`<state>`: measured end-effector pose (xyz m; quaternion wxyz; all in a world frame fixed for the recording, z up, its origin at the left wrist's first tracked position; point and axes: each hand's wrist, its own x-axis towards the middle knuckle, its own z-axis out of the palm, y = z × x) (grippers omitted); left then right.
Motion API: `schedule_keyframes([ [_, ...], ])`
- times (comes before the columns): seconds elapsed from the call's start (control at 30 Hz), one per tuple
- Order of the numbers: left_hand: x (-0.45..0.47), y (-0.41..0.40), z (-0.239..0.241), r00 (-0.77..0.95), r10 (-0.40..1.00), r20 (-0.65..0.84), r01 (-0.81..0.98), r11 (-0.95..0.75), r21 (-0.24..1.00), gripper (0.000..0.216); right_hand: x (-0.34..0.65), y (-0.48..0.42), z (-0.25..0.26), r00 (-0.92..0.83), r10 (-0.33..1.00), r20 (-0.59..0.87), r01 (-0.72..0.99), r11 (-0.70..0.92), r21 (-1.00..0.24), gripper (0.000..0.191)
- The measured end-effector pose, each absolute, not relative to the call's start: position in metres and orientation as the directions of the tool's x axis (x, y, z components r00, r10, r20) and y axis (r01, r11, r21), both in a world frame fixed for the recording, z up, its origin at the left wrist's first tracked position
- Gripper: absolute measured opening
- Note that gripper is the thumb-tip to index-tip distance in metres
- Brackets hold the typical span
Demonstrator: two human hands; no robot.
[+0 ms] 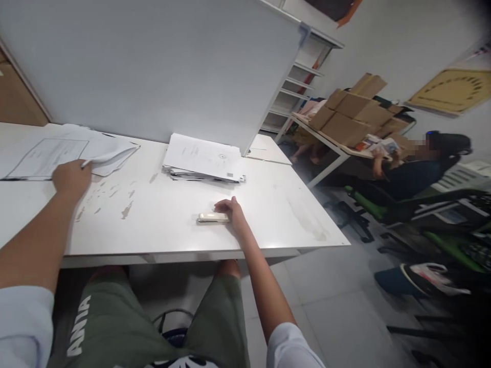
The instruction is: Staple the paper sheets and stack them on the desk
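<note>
My left hand (71, 178) is closed on the edge of a loose pile of white papers (95, 151) at the left of the white table (284, 204). My right hand (231, 210) rests on the table with its fingers curled around the end of a cream stapler (212, 217) that lies flat near the front edge. A second stack of papers (203, 158) lies farther back, between the two hands, against a grey partition (161, 66).
A printed sheet (48, 156) lies at the far left. To the right, another person (418, 163) sits by a table piled with cardboard boxes (353, 117). Green chairs (452, 240), a white shelf (299, 87) and bags stand on the tiled floor.
</note>
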<state>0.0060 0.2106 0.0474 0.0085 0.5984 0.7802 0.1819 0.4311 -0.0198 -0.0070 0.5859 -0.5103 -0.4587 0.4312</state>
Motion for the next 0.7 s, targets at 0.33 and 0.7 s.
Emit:
schedule_keyframes([
  [0.33, 0.037, 0.076, 0.009, 0.512, 0.574, 0.639, 0.798, -0.594, -0.106, 0.04, 0.43, -0.012, -0.009, 0.221, 0.966, 0.135, -0.049, 0.15, -0.988, 0.074],
  [0.7, 0.144, -0.082, -0.008, 0.751, 0.525, 0.4, 0.57, -0.821, 0.008, 0.043, 0.435, -0.021, -0.005, 0.225, 0.961, 0.16, 0.019, 0.16, -0.987, 0.075],
])
